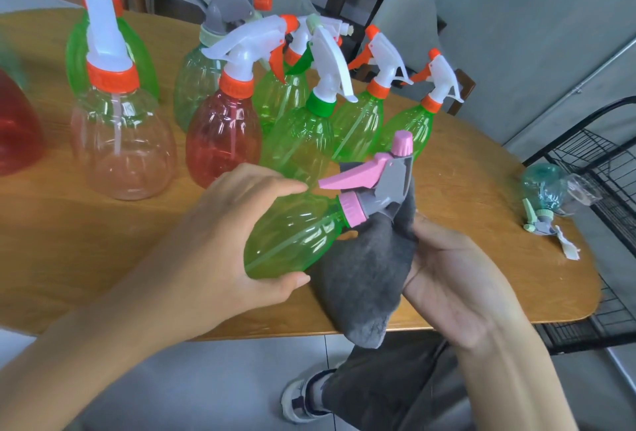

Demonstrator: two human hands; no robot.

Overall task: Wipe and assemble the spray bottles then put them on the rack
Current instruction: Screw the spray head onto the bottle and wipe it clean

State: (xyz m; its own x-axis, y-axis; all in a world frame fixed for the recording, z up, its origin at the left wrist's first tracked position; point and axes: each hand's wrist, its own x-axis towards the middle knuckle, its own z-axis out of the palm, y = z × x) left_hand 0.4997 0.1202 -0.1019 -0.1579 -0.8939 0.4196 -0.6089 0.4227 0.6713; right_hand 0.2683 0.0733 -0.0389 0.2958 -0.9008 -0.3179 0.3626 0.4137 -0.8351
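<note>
Head view, looking down over the table. The left hand grips the green bottle by its base end, fingers curled over the top side and thumb hooked under the bottom, so the bottle lies tilted in the air above the near edge of the table, neck pointing up and to the right. Its pink collar sits on the neck, with the grey spray head above it, pink trigger sticking out to the left and pink nozzle pointing up.

The right hand sits palm up just beside the bottle's neck, holding the grey cloth. The cloth is draped over its fingers and wraps up behind the spray head, touching it. The fingers are hidden under the cloth, so I cannot tell whether they are spread or together; the thumb lies along the cloth's edge. The cloth's loose end hangs down past the table edge.

Behind the hands, a cluster of assembled bottles stands on the table: a red bottle with a white head, a clear bottle to its left, and several more green ones to the right and behind. Near the table's right edge a teal bottle lies on its side. Just beyond that edge stands the black wire rack.
</note>
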